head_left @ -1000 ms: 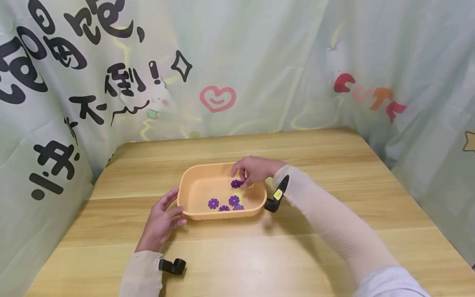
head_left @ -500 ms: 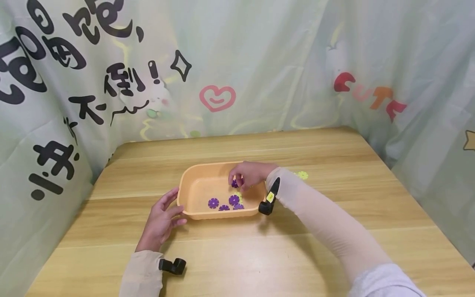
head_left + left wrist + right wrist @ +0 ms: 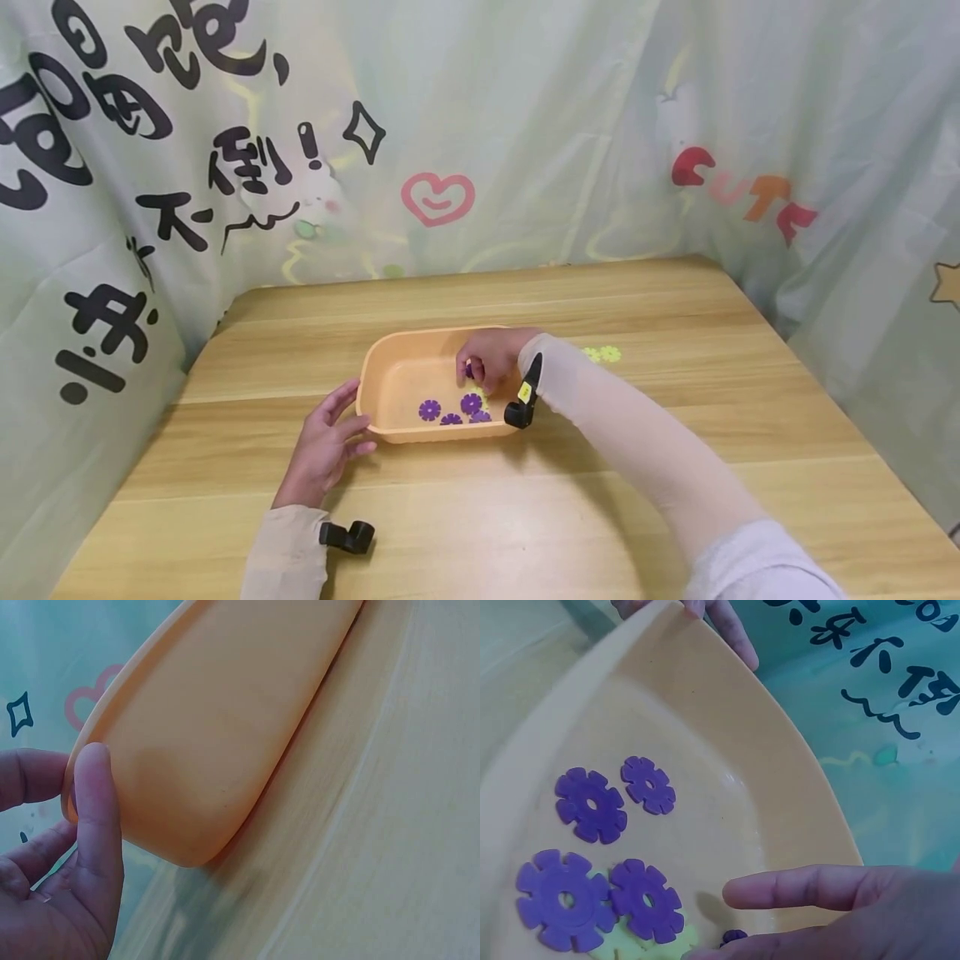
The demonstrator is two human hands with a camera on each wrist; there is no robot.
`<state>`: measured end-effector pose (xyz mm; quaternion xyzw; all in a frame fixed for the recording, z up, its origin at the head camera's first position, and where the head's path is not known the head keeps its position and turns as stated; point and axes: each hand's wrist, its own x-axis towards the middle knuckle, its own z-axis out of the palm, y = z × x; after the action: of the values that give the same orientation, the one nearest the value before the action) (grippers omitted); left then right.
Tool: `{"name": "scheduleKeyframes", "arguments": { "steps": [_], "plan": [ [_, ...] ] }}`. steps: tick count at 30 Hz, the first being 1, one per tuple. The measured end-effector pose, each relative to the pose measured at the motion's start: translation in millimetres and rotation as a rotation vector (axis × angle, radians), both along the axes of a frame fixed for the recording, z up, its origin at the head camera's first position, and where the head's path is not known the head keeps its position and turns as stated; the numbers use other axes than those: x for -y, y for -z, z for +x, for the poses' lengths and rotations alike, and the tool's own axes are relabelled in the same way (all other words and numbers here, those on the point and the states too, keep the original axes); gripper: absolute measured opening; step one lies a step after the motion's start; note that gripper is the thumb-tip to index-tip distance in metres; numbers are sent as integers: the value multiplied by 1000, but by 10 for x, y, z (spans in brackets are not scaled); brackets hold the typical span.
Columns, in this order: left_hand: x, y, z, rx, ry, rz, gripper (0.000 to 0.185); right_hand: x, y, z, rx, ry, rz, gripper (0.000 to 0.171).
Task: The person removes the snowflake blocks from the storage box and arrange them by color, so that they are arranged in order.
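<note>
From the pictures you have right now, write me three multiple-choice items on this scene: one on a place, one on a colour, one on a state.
1. Where do the two yellow-green flower discs outside the tub lie?
A. on the table, right of the tub
B. in the left hand
C. on the curtain

2. What colour is the tub?
A. blue
B. pale orange
C. black

3. What is the left hand doing?
A. lifting the tub off the table
B. resting its fingers against the tub's outer end
C. lying flat, far from the tub

Answers:
1 A: the head view shows them on the wood of the table, beyond the right arm.
2 B: all three views show orange plastic.
3 B: the left wrist view shows fingers touching the tub's rim and wall while it sits on the table; the right hand is inside, over the purple flower discs.
</note>
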<state>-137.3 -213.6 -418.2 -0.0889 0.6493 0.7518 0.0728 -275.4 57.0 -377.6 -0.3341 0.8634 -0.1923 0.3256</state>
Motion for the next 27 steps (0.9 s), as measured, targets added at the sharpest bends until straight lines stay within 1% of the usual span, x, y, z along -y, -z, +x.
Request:
{"name": "scheduleKeyframes", "arguments": {
  "steps": [7, 10, 12, 16, 20, 23, 27],
  "plan": [
    [11, -3, 5, 1, 6, 16, 66, 73, 27, -13, 78, 68, 4, 42],
    [16, 0, 4, -1, 7, 14, 65, 98, 33, -6, 134, 103, -18, 43],
    [18, -1, 3, -2, 7, 11, 65, 111, 42, -11, 150, 107, -30, 41],
    [15, -3, -4, 2, 7, 11, 66, 125, 85, -56, 127, 83, -39, 35],
    [15, -7, -4, 4, 8, 11, 66, 144, 131, -120, 67, 48, -24, 29],
    [13, -13, -4, 2, 10, 9, 66, 150, 159, -149, 26, 41, -15, 23],
    [8, -18, -3, 1, 12, 11, 67, 147, 184, -150, 13, 62, -24, 16]
  ]
}}
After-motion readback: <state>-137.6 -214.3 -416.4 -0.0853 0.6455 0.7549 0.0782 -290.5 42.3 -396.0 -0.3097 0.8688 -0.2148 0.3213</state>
